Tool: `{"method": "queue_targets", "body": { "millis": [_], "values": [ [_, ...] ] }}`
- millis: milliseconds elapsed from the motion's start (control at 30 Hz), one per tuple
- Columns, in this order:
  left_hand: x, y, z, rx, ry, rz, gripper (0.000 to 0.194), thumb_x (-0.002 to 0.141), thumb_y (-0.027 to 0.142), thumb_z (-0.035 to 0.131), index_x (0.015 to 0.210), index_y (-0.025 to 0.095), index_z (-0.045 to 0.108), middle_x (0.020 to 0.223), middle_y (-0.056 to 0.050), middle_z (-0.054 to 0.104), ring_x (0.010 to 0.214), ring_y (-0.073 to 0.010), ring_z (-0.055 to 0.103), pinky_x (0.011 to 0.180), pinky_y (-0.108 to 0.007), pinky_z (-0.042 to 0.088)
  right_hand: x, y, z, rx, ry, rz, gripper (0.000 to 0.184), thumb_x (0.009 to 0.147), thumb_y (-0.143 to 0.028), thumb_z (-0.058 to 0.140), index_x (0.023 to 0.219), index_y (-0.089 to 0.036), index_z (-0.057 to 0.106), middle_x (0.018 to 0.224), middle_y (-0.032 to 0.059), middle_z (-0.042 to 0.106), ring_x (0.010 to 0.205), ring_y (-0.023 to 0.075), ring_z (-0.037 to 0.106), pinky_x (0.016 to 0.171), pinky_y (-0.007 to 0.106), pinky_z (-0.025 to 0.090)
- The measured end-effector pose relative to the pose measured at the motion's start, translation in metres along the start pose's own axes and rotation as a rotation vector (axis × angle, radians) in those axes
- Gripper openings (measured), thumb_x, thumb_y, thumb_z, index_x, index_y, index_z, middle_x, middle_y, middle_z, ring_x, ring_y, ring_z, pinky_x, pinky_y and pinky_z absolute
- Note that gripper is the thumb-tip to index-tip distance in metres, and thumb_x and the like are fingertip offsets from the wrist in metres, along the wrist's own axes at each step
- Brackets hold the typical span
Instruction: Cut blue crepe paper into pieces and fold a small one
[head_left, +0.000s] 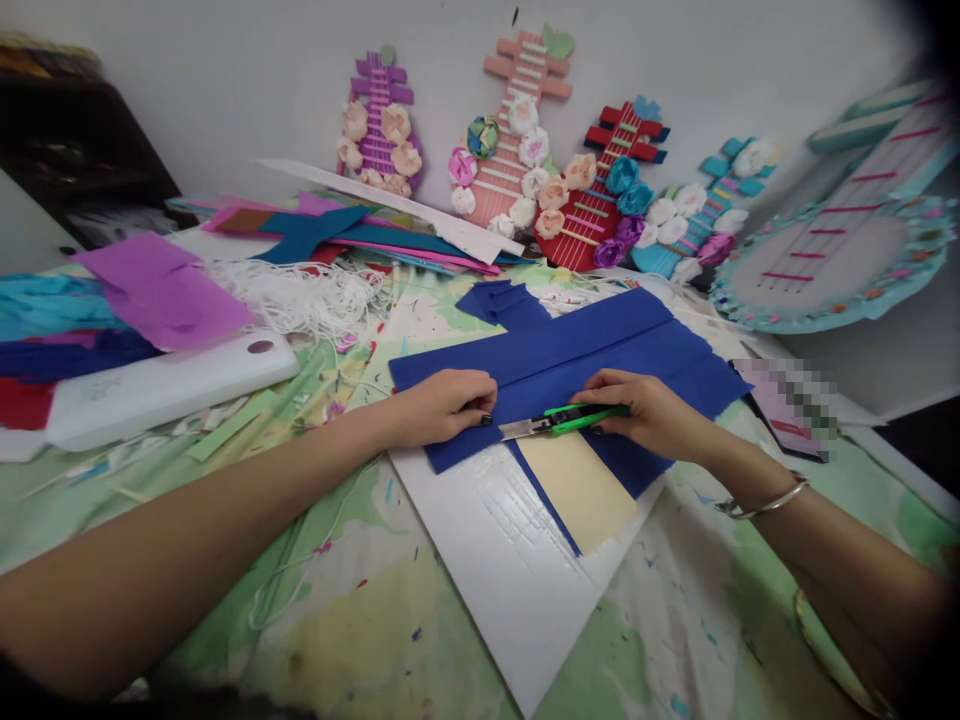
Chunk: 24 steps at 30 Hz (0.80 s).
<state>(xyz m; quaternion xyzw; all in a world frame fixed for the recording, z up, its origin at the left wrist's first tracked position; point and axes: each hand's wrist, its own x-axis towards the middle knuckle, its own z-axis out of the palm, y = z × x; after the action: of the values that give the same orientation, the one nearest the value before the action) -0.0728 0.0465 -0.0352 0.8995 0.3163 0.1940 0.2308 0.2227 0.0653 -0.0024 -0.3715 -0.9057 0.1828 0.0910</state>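
My right hand (643, 410) grips a green box cutter (581, 416), its blade out and pointing left across blue crepe paper (555, 350). The blade lies at the paper's near edge. My left hand (450, 405) is closed on the left part of that paper, thumb and fingers together near the blade tip. A cream piece of paper (581, 490) with a blue strip along its side sticks out below the knife. Beneath all this lies a white board (510, 570) with cut lines scored in it.
Decorated lute-shaped crafts, one purple (379, 130) and one red (589, 215), lean on the wall. White string (300, 300), purple paper (161, 290) and a long white case (176, 390) lie left. At right is a phone-like object (787, 410) on the patterned tablecloth (360, 640).
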Motion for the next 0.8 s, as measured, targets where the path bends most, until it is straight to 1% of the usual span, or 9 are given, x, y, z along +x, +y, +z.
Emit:
{"method": "queue_targets", "body": {
  "millis": [267,433,567,800],
  "values": [
    [0.0,-0.001,0.001,-0.001,-0.003,-0.002,0.009,0.085,0.016,0.045,0.076,0.019,0.045,0.078,-0.002,0.053,0.072,-0.0158,0.048,0.067,-0.027,0.035,-0.006,0.002,-0.002,0.023,-0.003,0.014,0.039,0.075,-0.011,0.054,0.108,-0.024,0.07,0.097,0.0052,0.062,0.083,0.0199,0.063,0.073,0.03,0.05],
    [0.0,0.0,0.001,-0.009,0.002,-0.005,0.009,0.085,0.016,0.045,0.076,0.019,0.045,0.077,-0.002,0.053,0.071,-0.0155,0.047,0.066,-0.026,0.035,-0.009,0.003,-0.003,0.018,-0.001,0.025,0.038,0.074,-0.012,0.056,0.107,-0.023,0.071,0.096,0.0051,0.063,0.082,0.0197,0.063,0.073,0.03,0.05],
    [0.0,0.0,0.001,-0.016,0.013,-0.014,0.01,0.085,0.017,0.045,0.076,0.019,0.045,0.076,-0.001,0.053,0.07,-0.0152,0.047,0.066,-0.026,0.035,-0.005,0.0,-0.002,0.009,-0.007,0.015,0.038,0.074,-0.012,0.056,0.107,-0.024,0.07,0.097,0.0048,0.063,0.086,0.0204,0.063,0.077,0.03,0.049],
    [0.0,0.0,0.001,-0.02,0.008,-0.018,0.01,0.086,0.016,0.044,0.076,0.019,0.045,0.075,-0.001,0.054,0.069,-0.0144,0.048,0.064,-0.026,0.035,0.006,-0.011,-0.001,0.002,-0.041,-0.016,0.037,0.076,-0.012,0.058,0.108,-0.025,0.07,0.097,0.0048,0.064,0.088,0.02,0.062,0.079,0.03,0.047]
  ]
}}
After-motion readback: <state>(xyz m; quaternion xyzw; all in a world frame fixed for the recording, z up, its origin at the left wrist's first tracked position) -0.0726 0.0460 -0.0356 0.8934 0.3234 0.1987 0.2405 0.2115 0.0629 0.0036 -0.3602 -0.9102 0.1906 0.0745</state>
